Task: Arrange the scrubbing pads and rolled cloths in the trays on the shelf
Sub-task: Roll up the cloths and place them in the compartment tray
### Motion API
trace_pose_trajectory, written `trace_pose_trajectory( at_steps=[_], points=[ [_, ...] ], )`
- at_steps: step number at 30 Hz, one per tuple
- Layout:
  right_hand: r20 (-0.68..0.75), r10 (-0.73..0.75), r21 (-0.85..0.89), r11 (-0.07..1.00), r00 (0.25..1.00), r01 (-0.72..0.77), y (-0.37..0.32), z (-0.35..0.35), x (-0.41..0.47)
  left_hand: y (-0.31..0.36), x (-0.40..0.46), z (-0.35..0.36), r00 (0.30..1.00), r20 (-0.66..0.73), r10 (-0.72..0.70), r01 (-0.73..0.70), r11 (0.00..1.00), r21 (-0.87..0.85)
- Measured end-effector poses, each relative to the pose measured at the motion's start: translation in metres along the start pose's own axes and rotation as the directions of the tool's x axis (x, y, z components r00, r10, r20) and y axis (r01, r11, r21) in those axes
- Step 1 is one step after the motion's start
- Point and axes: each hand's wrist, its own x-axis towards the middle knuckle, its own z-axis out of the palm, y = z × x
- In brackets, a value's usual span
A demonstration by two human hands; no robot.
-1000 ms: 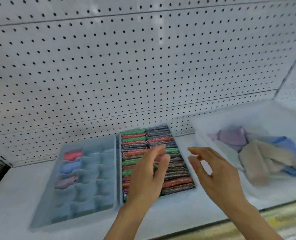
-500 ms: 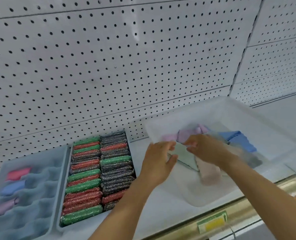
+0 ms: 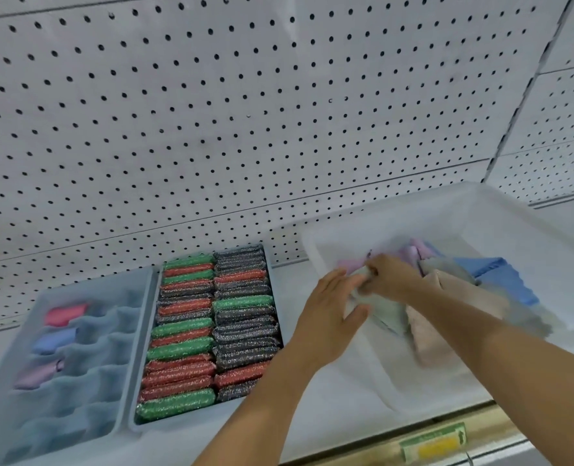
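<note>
While both my hands work inside the white bin, my right hand pinches a pale green cloth; my left hand rests loosely open against it, right of the scrubbing-pad tray.

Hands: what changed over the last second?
Both hands left the scrubbing-pad tray and went right into the white bin. The right hand now grips a pale green cloth; the left hand rests on it, fingers straight. Pads and the three rolled cloths in the divider tray stayed put.
</note>
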Motion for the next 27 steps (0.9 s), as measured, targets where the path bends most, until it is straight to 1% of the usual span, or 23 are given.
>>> trace_pose_trajectory(
  at_steps=[2, 3, 4, 6, 10, 11, 14, 15, 17, 19, 21, 22, 23, 24, 25, 26, 27],
  points=[
    [-0.141, 0.027, 0.162, 0.987, 0.99, -0.004, -0.009, -0.022, -0.015, -0.001, -0.007, -0.005, 0.993, -0.104, -0.047, 0.029, 0.986, -0.163],
    [-0.204, 0.02, 0.271, 0.962, 0.979, 0.037, -0.015, -0.034, -0.025, -0.001, -0.009, -0.01, 0.985, -0.15, -0.091, 0.052, 0.968, -0.247],
    [-0.252, -0.008, 0.369, 0.924, 0.968, 0.104, -0.026, -0.048, -0.038, -0.001, -0.011, -0.016, 0.977, -0.166, -0.137, 0.076, 0.942, -0.328],
    [-0.296, -0.082, 0.485, 0.845, 0.952, 0.224, -0.054, -0.073, -0.064, 0.005, -0.01, -0.034, 0.975, -0.135, -0.175, 0.097, 0.887, -0.452],
    [-0.368, -0.208, 0.591, 0.701, 0.906, 0.4, -0.113, -0.101, -0.099, 0.023, -0.012, -0.081, 0.988, -0.112, -0.103, 0.019, 0.816, -0.577],
    [-0.382, -0.219, 0.607, 0.674, 0.898, 0.422, -0.126, -0.104, -0.104, 0.026, -0.017, -0.093, 0.988, -0.114, -0.1, 0.015, 0.813, -0.581],
    [-0.425, -0.231, 0.651, 0.594, 0.875, 0.473, -0.163, -0.105, -0.115, 0.029, -0.042, -0.125, 0.982, -0.135, -0.131, 0.046, 0.862, -0.505],
    [-0.435, -0.241, 0.655, 0.577, 0.868, 0.488, -0.174, -0.102, -0.118, 0.028, -0.051, -0.134, 0.979, -0.134, -0.156, 0.068, 0.86, -0.505],
    [-0.43, -0.265, 0.684, 0.528, 0.863, 0.503, -0.194, -0.092, -0.122, 0.024, -0.071, -0.152, 0.972, -0.127, -0.199, 0.096, 0.824, -0.559],
    [-0.369, -0.301, 0.745, 0.47, 0.879, 0.474, -0.213, -0.074, -0.125, 0.017, -0.09, -0.168, 0.963, -0.131, -0.236, 0.108, 0.782, -0.614],
    [-0.299, -0.323, 0.762, 0.486, 0.898, 0.428, -0.23, -0.053, -0.125, 0.007, -0.108, -0.181, 0.954, -0.134, -0.268, 0.129, 0.771, -0.624],
    [-0.288, -0.307, 0.771, 0.487, 0.907, 0.41, -0.238, -0.044, -0.124, 0.001, -0.117, -0.187, 0.948, -0.139, -0.287, 0.146, 0.778, -0.611],
    [-0.283, -0.28, 0.796, 0.465, 0.917, 0.388, -0.246, -0.036, -0.123, -0.007, -0.125, -0.192, 0.939, -0.162, -0.305, 0.152, 0.787, -0.598],
    [-0.263, -0.248, 0.835, 0.426, 0.932, 0.349, -0.252, -0.029, -0.121, -0.016, -0.132, -0.197, 0.925, -0.223, -0.306, 0.126, 0.804, -0.581],
    [-0.228, -0.226, 0.874, 0.38, 0.947, 0.302, -0.258, -0.024, -0.12, -0.027, -0.14, -0.202, 0.908, -0.317, -0.272, 0.068, 0.845, -0.53],
    [-0.177, -0.219, 0.909, 0.337, 0.96, 0.244, -0.264, -0.021, -0.118, -0.039, -0.146, -0.208, 0.886, -0.426, -0.185, 0.001, 0.918, -0.396],
    [-0.113, -0.226, 0.936, 0.302, 0.967, 0.181, -0.27, -0.018, -0.118, -0.049, -0.151, -0.214, 0.857, -0.514, -0.032, -0.062, 0.984, -0.165]
  ],
)
